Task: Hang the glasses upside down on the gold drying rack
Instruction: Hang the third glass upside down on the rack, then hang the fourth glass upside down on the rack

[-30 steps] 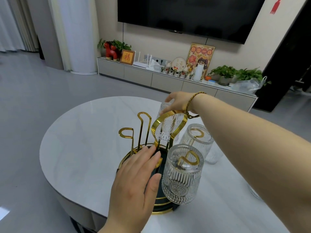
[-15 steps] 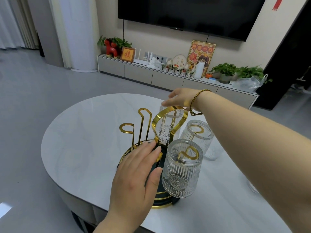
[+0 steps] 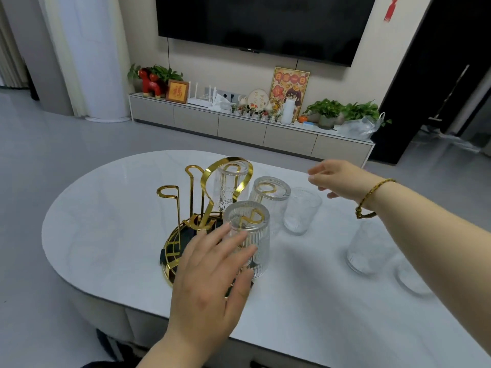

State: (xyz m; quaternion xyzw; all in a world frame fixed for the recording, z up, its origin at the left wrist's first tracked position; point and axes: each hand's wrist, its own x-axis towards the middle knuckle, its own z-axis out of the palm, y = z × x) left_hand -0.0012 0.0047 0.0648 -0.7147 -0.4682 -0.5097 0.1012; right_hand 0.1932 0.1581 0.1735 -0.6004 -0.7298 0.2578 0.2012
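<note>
The gold drying rack [image 3: 186, 208] stands on a round dark base near the table's front left. Three ribbed glasses hang upside down on its hooks: a back glass [image 3: 230, 184], a middle glass [image 3: 269, 197] and a front glass [image 3: 251, 235]. Two hooks on the left are bare. My left hand [image 3: 210, 269] rests flat over the rack's base, fingers spread, touching the front glass. My right hand [image 3: 334, 179] hovers empty to the right of the rack, fingers apart. Loose glasses stand on the table: one [image 3: 300, 211] beside the rack, another [image 3: 369, 248] under my right forearm.
The white marble table [image 3: 106, 235] has a rounded left end and an edge close to me. A third loose glass [image 3: 411, 277] sits blurred at the right. Beyond the table are grey floor, a low TV cabinet [image 3: 239, 126] and a wall TV.
My right hand has let go of the back glass, which now hangs on its hook, and has drawn away to the right. My left hand stays on the rack's base.
</note>
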